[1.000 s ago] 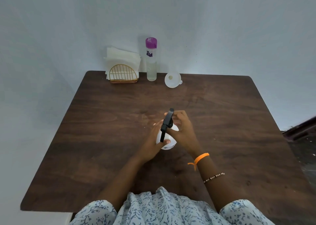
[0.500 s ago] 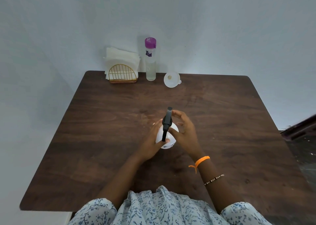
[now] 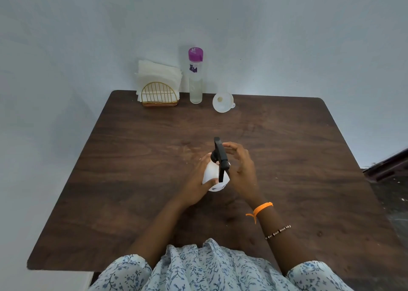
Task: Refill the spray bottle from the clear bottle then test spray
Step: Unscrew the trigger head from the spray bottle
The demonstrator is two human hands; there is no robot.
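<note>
A white spray bottle (image 3: 210, 174) with a black trigger head (image 3: 220, 156) stands on the middle of the dark wooden table (image 3: 132, 180). My left hand (image 3: 195, 186) wraps around its white body from the left. My right hand (image 3: 240, 169) is at the black head from the right, fingers curled around it. The clear bottle (image 3: 195, 78) with a purple cap stands upright at the table's far edge, capped, with some clear liquid inside. A white funnel (image 3: 223, 102) lies just right of it.
A gold wire holder with white napkins (image 3: 159, 87) stands at the far edge, left of the clear bottle. A pale wall rises right behind the table. A dark surface (image 3: 388, 180) lies beyond the table's right edge.
The black spray head has turned clockwise on the bottle under my right hand's fingers, and my right hand has re-gripped it. My left hand has kept its hold on the body.
</note>
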